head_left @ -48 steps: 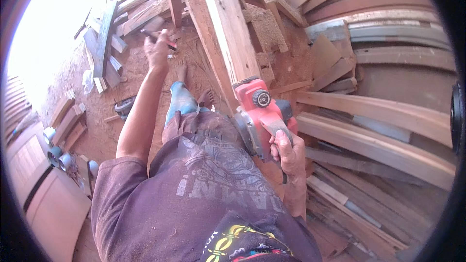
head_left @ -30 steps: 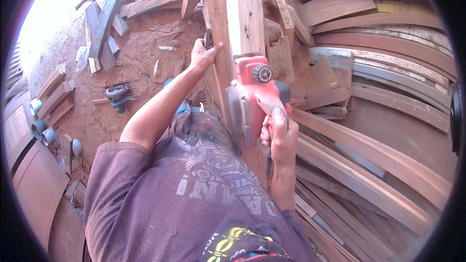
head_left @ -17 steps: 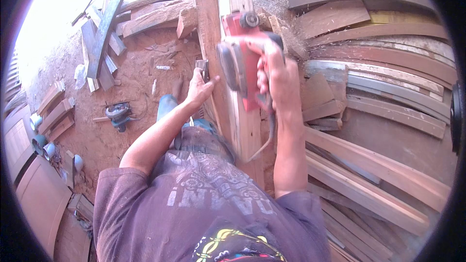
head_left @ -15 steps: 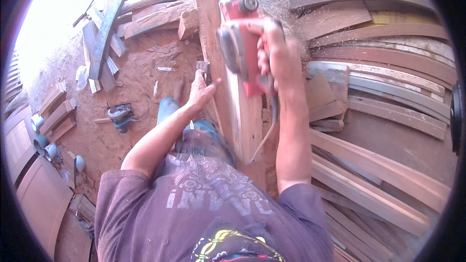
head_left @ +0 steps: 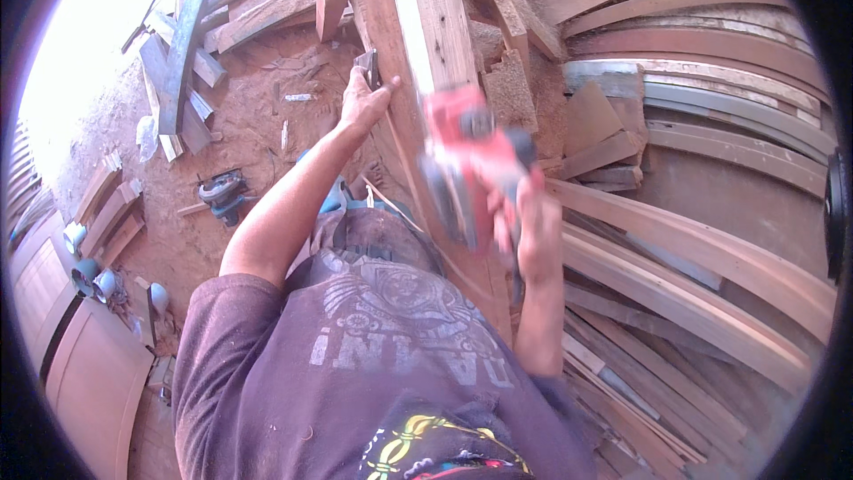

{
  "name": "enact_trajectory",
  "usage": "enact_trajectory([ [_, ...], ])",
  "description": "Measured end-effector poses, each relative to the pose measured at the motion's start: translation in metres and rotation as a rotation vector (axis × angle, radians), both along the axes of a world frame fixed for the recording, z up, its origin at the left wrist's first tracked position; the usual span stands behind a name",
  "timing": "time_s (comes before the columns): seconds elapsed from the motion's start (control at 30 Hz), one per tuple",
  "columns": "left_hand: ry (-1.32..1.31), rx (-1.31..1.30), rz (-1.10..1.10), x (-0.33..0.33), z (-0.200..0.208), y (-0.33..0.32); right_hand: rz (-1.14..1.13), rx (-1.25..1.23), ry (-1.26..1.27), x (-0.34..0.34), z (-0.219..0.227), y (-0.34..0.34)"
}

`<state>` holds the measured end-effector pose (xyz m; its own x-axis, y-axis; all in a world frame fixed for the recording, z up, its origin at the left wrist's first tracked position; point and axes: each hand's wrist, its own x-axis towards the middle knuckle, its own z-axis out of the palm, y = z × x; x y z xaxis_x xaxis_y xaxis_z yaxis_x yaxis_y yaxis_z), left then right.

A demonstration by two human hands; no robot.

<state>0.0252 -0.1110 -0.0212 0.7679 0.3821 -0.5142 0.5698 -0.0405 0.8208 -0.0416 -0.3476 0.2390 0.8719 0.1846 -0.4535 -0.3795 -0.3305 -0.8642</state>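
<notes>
A person in a dusty dark purple T-shirt [head_left: 400, 338] works with a red-and-grey handheld power planer [head_left: 471, 160] over the near end of a long, pale-brown wooden beam [head_left: 447, 31]. The right hand [head_left: 531, 227], blurred, wraps around the planer's rear handle; whether the tool's base touches the beam cannot be told. Left of the beam, the left hand [head_left: 364, 105] is closed on a small, dark, block-shaped object [head_left: 368, 66] beside a broad reddish-brown wooden plank [head_left: 386, 27]. Planing appears to be the step in hand — another pass would call for the base level on the beam and an even push along its length. Farther left of the beam, a blue-and-grey power tool [head_left: 222, 194] rests on the sandy, reddish floor [head_left: 240, 124]; right of the beam lie long brown wooden boards [head_left: 693, 231].
</notes>
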Motion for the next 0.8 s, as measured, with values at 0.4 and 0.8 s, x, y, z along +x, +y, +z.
enact_trajectory([
  [0.4, 0.061, -0.073, -0.002, 0.008, -0.009, 0.001, -0.173, -0.119, 0.230, -0.102, 0.018, -0.050],
  [0.8, -0.020, -0.038, 0.017, 0.002, -0.019, -0.005, -0.165, -0.050, 0.156, -0.009, 0.010, 0.007],
])
